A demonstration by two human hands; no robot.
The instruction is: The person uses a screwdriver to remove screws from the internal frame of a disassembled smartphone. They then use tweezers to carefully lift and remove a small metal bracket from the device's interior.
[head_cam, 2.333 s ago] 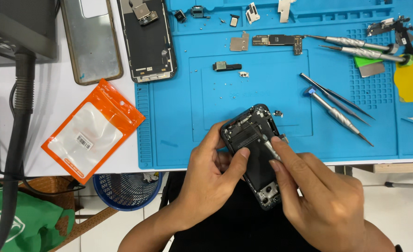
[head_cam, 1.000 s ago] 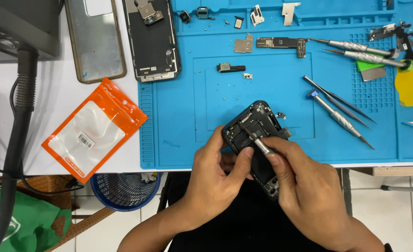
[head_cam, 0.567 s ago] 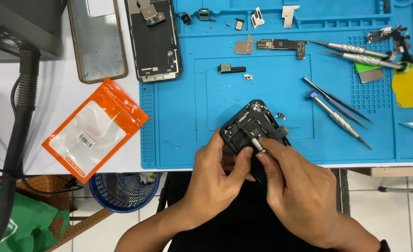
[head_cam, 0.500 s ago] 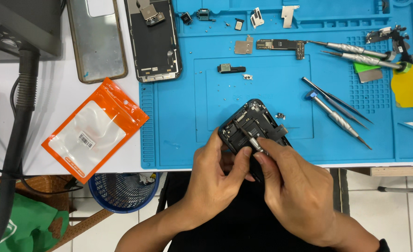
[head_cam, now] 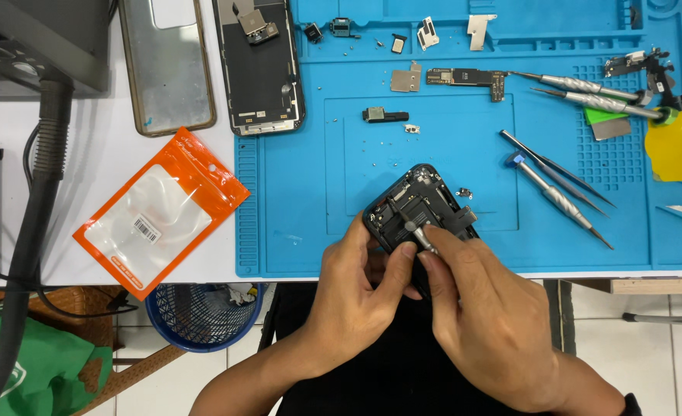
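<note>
1. Screwdriver (head_cam: 420, 237) position has altered over the last two seconds: its tip has been carried up from the lower middle of the opened phone body (head_cam: 420, 212) to a spot nearer the upper, camera-end half, and the phone itself has been drawn slightly up and left over the front edge of the blue work mat (head_cam: 294, 231).
2. From this it is judged that work has passed from one fastening point inside the housing to another; the exact screw being addressed cannot be made out, since the tip is partly hidden by the fingers.
3. The left hand (head_cam: 360, 296) is wrapped about the phone's left edge, thumb laid across the inner parts, so that the housing is pinched and held steady, tilted, half over the mat and half over the lap.
4. The right hand (head_cam: 487, 316) is closed on the screwdriver, whose shaft is pinched between thumb and forefinger, with the remaining fingers curled beneath; the wrist is angled in from the lower right.
5. Two spare drivers (head_cam: 556, 196) lie untouched on the mat to the right, well apart from the hands, and an orange pouch (head_cam: 164, 212) rests on the white surface (head_cam: 79, 192) to the left.
</note>
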